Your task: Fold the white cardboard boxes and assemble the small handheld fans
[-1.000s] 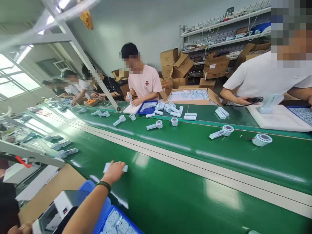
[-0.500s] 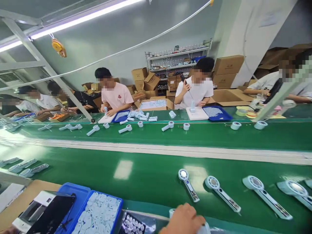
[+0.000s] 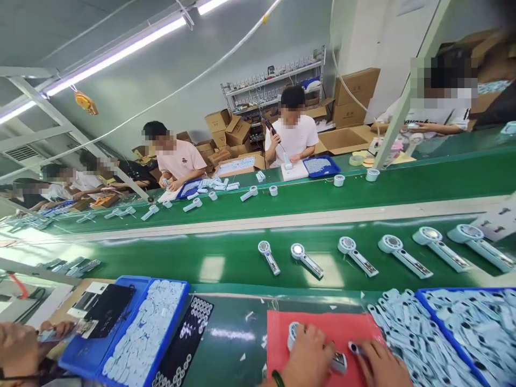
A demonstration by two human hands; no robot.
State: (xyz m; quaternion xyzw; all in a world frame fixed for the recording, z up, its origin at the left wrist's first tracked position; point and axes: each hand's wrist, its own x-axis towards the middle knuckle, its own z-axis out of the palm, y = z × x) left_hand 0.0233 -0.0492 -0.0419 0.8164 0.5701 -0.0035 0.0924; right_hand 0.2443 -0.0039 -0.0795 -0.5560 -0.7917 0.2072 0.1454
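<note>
On a red mat (image 3: 278, 322) lies a light-blue handheld fan (image 3: 292, 337), its round head to the left and its handle end poking out on the right. My left hand (image 3: 306, 355), with a dark green band at the wrist, is closed over the fan's middle and hides most of it. Just right of it, my right hand (image 3: 382, 363) grips a narrow light-blue handle cover (image 3: 355, 348) with a dark oval at its tip. The cover's other end is hidden under my fingers. A small gap separates the cover from the fan.
Loose handle covers (image 3: 403, 328) are heaped right of the mat, beside a full blue tray (image 3: 427, 303). Beyond, several fans (image 3: 357, 257) lie on the green conveyor belt (image 3: 169, 258). At left, another person's hand (image 3: 18, 346) is near a blue tray (image 3: 183, 298) of small parts.
My view has tilted down and turned right, bringing the red mat, cover heap and my right hand into sight. My right hand now holds a handle cover.
</note>
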